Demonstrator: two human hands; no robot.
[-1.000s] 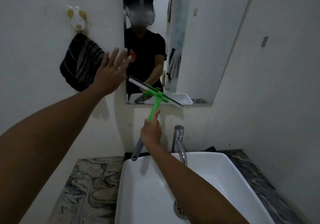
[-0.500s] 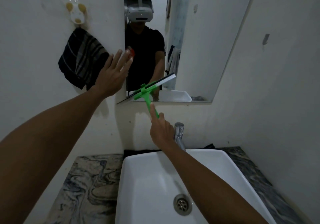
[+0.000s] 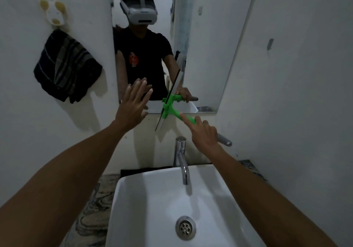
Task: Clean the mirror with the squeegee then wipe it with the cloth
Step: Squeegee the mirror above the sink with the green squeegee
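Two hands: both raised at the mirror's lower edge
Mirror (image 3: 206,36): on the wall above the basin (image 3: 152,199)
Cloth (image 3: 65,67): dark, striped, hanging on the wall left of the mirror
Left hand (image 3: 133,103): grip fully open, fingers straight, holding nothing
Right hand (image 3: 204,134): grip closed round the squeegee handle, forefinger along it
Squeegee (image 3: 169,106): green, blade near upright across the mirror's bottom edge

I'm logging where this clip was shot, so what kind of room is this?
Most likely a small bathroom: a white sink with a tap, a wall mirror above it, and a towel hanging beside it.
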